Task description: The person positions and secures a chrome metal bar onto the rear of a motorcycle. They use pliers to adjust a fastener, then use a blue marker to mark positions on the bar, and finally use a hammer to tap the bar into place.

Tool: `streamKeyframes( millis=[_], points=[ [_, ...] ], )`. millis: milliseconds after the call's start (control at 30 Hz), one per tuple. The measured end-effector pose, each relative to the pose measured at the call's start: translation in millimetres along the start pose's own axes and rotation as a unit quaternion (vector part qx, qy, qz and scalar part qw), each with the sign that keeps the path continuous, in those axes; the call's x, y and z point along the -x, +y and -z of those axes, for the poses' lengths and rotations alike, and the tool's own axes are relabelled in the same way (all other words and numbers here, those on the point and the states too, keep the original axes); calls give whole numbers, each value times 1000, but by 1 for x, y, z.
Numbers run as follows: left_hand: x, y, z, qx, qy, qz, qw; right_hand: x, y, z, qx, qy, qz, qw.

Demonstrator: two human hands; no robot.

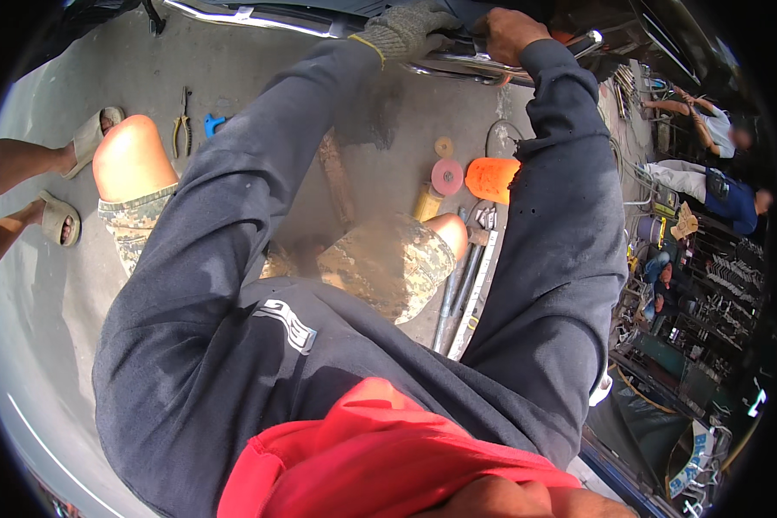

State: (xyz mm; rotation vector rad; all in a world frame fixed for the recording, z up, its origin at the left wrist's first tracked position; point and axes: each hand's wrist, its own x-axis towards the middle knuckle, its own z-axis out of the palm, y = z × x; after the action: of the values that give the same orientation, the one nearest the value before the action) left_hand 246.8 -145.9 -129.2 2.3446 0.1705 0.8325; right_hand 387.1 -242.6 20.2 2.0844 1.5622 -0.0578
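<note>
At the top of the view, the left hand (406,29), in a grey knitted glove (393,39), lies against what looks like a vehicle's chrome-trimmed bumper (457,65), its fingers partly extended. The bare right hand (511,34) is near it on the same edge, fingers bent inward; the contact is hidden, so I cannot tell whether either hand grips anything. The bumper runs across the top, above the grey floor (259,65). Between the dark sleeves (565,129), an orange plastic cup (490,179) lies beside a pink tape roll (447,176). Left of the left sleeve, yellow-handled pliers (182,129) lie near a blue tool (213,125).
</note>
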Motion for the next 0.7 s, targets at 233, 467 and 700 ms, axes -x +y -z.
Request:
streamKeyframes(
  millis=[233, 467, 700],
  points=[
    [-10, -27, 5, -79, 45, -156, 984, 2, 17, -20, 10, 47, 55, 997],
    [-34, -41, 2, -28, -56, -163, 985, 12, 7, -10, -18, 41, -3, 999],
    [-69, -30, 34, 52, -166, -85, 981, 8, -8, -10, 1, 22, -94, 995]
  ],
)
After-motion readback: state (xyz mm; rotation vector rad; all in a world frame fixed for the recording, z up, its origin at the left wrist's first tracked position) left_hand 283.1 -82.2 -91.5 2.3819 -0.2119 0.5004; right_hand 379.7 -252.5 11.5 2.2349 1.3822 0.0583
